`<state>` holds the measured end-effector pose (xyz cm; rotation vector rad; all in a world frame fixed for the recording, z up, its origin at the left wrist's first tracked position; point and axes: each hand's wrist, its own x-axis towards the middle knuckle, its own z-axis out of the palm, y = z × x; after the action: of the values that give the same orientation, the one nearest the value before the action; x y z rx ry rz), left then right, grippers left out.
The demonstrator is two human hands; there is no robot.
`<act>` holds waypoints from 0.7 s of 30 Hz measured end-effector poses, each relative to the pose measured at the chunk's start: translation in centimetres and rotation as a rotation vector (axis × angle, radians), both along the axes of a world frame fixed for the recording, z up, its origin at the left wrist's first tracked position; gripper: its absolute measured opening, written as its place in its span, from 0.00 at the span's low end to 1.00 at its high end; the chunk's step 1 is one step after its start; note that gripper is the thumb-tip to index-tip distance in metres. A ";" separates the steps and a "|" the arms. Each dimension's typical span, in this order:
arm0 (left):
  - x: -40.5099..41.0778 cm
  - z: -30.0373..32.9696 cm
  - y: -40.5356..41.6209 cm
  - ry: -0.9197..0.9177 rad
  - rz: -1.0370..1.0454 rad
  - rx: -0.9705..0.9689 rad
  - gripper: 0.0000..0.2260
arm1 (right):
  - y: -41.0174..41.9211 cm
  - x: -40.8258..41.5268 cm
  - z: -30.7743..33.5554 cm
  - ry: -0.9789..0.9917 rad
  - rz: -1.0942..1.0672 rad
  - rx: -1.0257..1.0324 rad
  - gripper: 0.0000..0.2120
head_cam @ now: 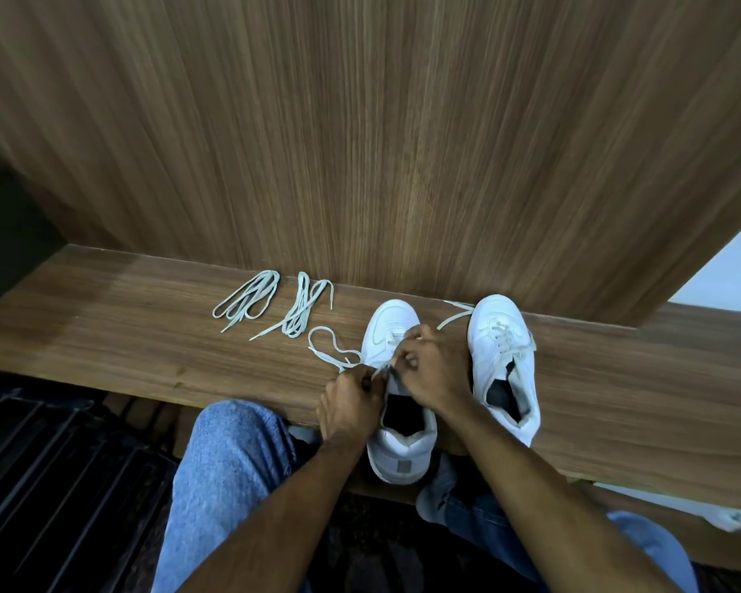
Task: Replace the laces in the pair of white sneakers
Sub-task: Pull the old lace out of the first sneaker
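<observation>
low in the frame's centre our left hand point(351, 398) pinched a lace point(332, 350) and our right hand point(428, 365) gripped the eyelet area of the left-hand sneaker point(396, 421), whose heel overhung the shelf point(146, 336) edge, so a hard tug risked toppling it.

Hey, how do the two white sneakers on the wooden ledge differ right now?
The left sneaker has both hands on it, the left hand and right hand working at its eyelets, while the right sneaker sits untouched. The right sneaker shows a lace crossed over its tongue; the left sneaker's lace trails loosely across the ledge. The left sneaker's heel overhangs the near edge; the right sneaker's barely does. Both are white, toes towards the wall.
</observation>
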<state>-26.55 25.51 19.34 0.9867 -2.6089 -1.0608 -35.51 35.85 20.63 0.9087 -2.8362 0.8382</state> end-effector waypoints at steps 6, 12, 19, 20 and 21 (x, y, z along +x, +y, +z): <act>-0.2 -0.6 -0.1 0.000 -0.004 -0.018 0.14 | 1.8 -1.4 5.7 -0.089 -0.320 -0.686 0.12; -0.2 -0.6 -0.1 -0.004 -0.006 -0.006 0.15 | 1.4 -0.3 3.1 0.180 -0.074 0.031 0.19; -0.2 -0.5 -0.1 -0.028 0.004 0.000 0.16 | -0.3 0.9 -0.5 0.273 0.094 0.422 0.12; -0.2 -0.5 -0.1 -0.031 0.003 0.002 0.17 | -0.3 0.7 -0.4 0.257 0.098 0.396 0.11; -0.2 -0.5 -0.1 -0.036 0.005 0.002 0.17 | -0.3 0.6 -0.1 0.219 0.101 0.361 0.12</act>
<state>-26.75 25.38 18.87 1.0213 -2.6332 -1.0547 -34.89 35.56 20.53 1.1105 -2.8089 0.2119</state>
